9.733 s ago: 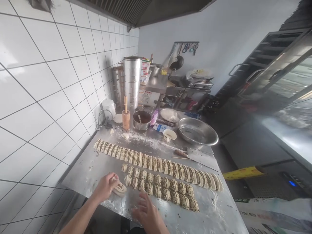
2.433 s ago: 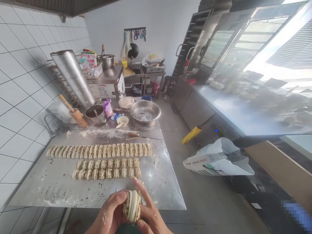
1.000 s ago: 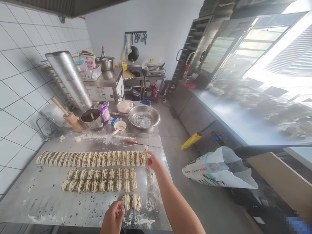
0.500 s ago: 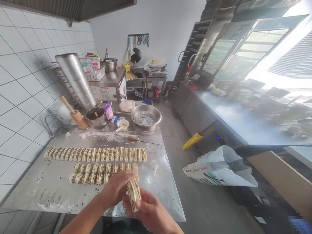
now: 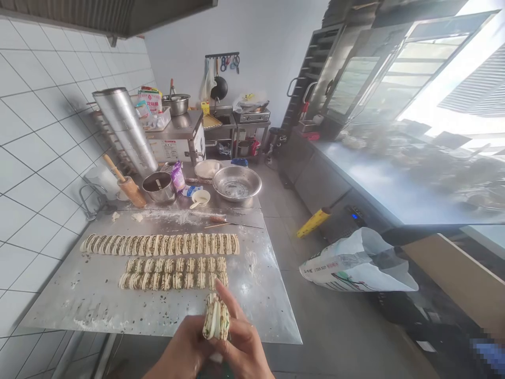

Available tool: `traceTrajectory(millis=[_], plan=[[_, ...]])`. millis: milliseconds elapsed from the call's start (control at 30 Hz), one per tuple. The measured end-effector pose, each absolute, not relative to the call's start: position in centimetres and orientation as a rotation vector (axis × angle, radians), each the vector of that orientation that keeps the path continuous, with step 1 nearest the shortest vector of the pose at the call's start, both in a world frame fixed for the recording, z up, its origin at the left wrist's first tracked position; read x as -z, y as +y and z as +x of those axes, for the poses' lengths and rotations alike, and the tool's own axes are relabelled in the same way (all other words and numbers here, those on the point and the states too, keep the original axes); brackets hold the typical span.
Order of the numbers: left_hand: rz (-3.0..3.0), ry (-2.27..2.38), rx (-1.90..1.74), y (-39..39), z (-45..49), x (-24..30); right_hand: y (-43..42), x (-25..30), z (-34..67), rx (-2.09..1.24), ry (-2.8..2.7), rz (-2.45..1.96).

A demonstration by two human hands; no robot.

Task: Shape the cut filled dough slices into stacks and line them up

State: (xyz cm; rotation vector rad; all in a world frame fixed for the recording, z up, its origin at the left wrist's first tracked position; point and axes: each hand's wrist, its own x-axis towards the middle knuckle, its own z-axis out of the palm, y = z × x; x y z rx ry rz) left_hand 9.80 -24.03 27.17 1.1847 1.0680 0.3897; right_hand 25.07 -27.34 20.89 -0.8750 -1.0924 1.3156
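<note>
A layered piece of dough with green filling (image 5: 216, 317) is held between both hands, just over the front edge of the steel table (image 5: 98, 310). My left hand (image 5: 183, 345) grips it from the left, its fingertips partly hidden behind the dough. My right hand (image 5: 242, 334) pinches it from the right, the index finger raised along its far side. Beyond the hands lie two short rows of cut filled dough pieces (image 5: 173, 280). Farther back runs a long row of sliced filled dough (image 5: 158, 245).
Behind the dough rows lie a long knife (image 5: 246, 225) and a white bowl (image 5: 200, 198). A wide steel basin (image 5: 236, 184), a steel pot (image 5: 159, 188) and a wooden rolling pin (image 5: 130, 189) stand at the back. A white sack (image 5: 351, 266) is right of the table.
Both hands have drawn back toward me with the dough piece. The piece is now folded shorter and thicker, and the left hand has moved off its top. The view has shifted slightly.
</note>
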Motion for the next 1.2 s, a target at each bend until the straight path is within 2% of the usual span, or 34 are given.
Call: traceTrajectory(millis=[233, 367, 500, 600, 700, 900, 1000, 1200], plan=[[0.509, 0.980, -0.481, -25.2, 8.3, -29.5, -27.7, -21.9, 26.9, -1.113, -1.501, -0.818], [0.634, 1.007, -0.585, -24.4, 8.1, -30.1, -28.4, -21.8, 28.0, -1.270, -1.634, -0.770], [0.878, 0.914, -0.577, -24.5, 8.1, -28.4, -28.4, -20.9, 26.8, -1.451, -1.445, -0.887], [0.891, 1.012, -0.638, -24.0, 7.7, -24.5, -27.6, -19.2, 25.3, -1.571, -1.107, -1.003], [0.874, 1.231, -0.683, -22.7, 6.0, -17.9, -26.6, -16.2, 24.9, -1.642, -0.695, -1.215], [0.921, 1.645, -0.637, -19.6, 2.0, -4.7, -23.8, -8.9, 28.3, -1.396, -0.124, -1.528], [0.987, 1.671, -0.557, -18.5, 1.7, -2.1, -22.0, -7.0, 30.3, -1.347, -0.084, -1.558], [1.175, 1.746, -0.472, -16.3, 2.0, -0.9, -16.2, -5.1, 31.7, -1.347, -0.076, -1.580]])
